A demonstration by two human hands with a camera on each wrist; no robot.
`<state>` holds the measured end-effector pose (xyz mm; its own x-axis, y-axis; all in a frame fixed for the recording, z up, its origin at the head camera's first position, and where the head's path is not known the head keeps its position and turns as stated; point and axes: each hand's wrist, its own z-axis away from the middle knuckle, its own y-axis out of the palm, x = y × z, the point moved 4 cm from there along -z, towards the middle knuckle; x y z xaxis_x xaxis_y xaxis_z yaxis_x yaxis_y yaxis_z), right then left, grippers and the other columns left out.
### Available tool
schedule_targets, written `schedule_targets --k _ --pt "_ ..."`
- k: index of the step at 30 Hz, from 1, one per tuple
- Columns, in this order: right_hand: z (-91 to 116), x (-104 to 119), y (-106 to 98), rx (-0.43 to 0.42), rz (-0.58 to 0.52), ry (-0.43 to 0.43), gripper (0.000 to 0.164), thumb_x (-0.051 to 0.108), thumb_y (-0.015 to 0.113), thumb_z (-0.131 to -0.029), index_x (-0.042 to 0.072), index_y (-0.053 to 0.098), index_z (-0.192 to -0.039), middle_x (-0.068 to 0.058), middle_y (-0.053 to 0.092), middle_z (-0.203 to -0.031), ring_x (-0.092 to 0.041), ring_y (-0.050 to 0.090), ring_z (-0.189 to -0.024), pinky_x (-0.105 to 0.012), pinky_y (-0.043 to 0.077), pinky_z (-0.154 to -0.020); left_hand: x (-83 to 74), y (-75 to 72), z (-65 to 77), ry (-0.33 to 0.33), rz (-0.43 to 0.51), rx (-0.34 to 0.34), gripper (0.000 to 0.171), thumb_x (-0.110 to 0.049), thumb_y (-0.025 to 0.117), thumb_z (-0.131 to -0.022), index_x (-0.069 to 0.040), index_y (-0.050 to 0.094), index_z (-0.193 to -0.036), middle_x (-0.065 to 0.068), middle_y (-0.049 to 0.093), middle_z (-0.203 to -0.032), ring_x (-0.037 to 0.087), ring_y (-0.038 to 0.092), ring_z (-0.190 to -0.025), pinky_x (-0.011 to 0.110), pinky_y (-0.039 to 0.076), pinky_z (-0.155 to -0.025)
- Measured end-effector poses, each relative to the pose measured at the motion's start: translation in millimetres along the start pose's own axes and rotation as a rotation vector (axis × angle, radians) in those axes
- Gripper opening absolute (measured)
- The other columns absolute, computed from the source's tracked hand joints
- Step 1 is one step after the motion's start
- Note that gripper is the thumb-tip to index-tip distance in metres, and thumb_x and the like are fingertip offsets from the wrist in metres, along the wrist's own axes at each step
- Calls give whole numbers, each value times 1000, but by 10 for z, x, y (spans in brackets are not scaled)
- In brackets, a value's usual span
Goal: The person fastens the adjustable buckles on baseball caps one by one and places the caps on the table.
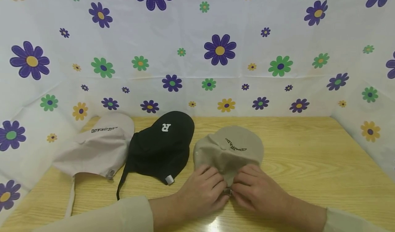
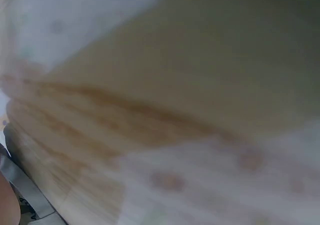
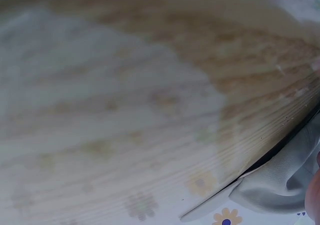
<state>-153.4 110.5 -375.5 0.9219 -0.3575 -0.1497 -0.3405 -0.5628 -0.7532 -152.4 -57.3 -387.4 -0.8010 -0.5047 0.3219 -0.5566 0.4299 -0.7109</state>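
A khaki baseball cap (image 1: 228, 146) with dark lettering lies on the table, its brim pointing to the back. My left hand (image 1: 205, 189) grips its rear edge from the left, fingers curled. From the right, my right hand (image 1: 257, 187) pinches the strap end by a small metal buckle (image 1: 227, 191), which shows between the two hands. Most of the strap is hidden under the fingers. In the left wrist view a strip of the cap's strap (image 2: 30, 187) shows at the lower left; the right wrist view has the cap's fabric (image 3: 280, 175) beside a fingertip.
Left of the khaki cap lies a black cap (image 1: 160, 146) with a white letter R, its strap hanging loose toward the front. Farther left is a pale pink cap (image 1: 98, 149), strap also loose. A flowered white cloth (image 1: 185, 29) walls the wooden table (image 1: 308, 156) at the back and sides.
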Motion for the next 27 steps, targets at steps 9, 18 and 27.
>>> schedule_targets --k 9,18,27 --pt "1 -5 0 -1 6 -2 28 21 48 -100 15 70 -85 5 64 -88 -16 59 -91 -32 45 -90 6 -4 0 0 -2 22 21 -38 66 -88 -17 69 -85 -6 66 -87 13 60 -89 31 46 -85" --pt "8 -12 -13 1 12 6 28 21 47 -100 15 70 -85 5 64 -88 -16 59 -90 -32 44 -92 10 -3 -13 8 21 -3 19 -33 69 -86 -15 68 -84 -5 65 -85 14 60 -86 28 48 -85" --pt "0 -21 -28 -31 -6 9 25 17 48 -95 16 67 -79 7 61 -84 -15 57 -86 -32 44 -88 16 2 -7 -6 43 2 17 -31 68 -87 -14 69 -86 -5 63 -86 13 59 -86 27 49 -84"
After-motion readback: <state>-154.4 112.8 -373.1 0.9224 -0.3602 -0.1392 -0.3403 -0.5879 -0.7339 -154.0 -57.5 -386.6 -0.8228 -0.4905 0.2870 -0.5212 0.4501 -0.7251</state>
